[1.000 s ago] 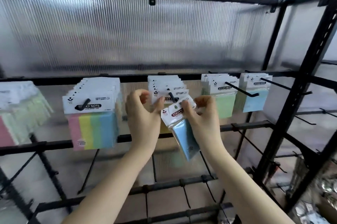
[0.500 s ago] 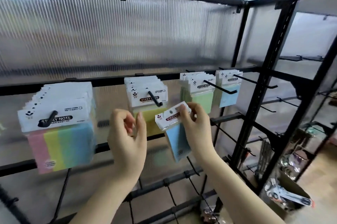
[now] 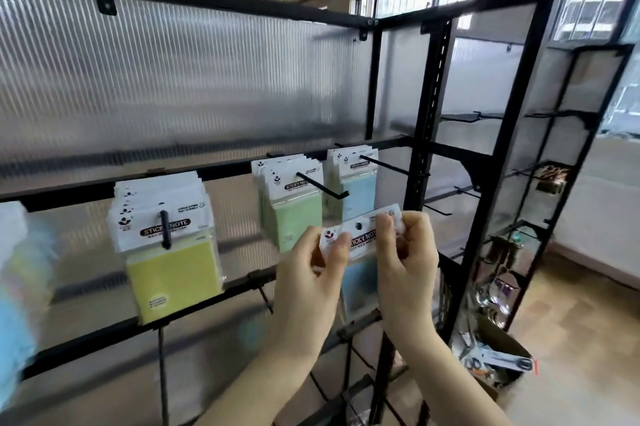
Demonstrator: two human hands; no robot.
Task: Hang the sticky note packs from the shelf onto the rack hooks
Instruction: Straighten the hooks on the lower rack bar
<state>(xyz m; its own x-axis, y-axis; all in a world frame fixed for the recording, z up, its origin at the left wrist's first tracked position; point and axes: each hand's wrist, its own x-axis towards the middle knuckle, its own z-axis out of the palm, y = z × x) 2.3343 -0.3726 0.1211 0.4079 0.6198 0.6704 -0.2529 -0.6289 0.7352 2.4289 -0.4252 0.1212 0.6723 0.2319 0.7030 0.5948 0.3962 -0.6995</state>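
now upright blue sticky note pack [image 3: 360, 238], header up, pinched by both hands [image 3: 360, 266]

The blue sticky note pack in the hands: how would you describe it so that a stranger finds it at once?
Look at the black rack with hanging sticky note packs. In front of the green packs and blue packs, the left hand and right hand pinch the white header of one blue pack. It alone is off a hook.

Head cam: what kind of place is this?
Likely a small shop or a mock retail display. A black rack with peg hooks carries rows of hanging sticky note packs, and both hands hold a blue pack up near the hooks.
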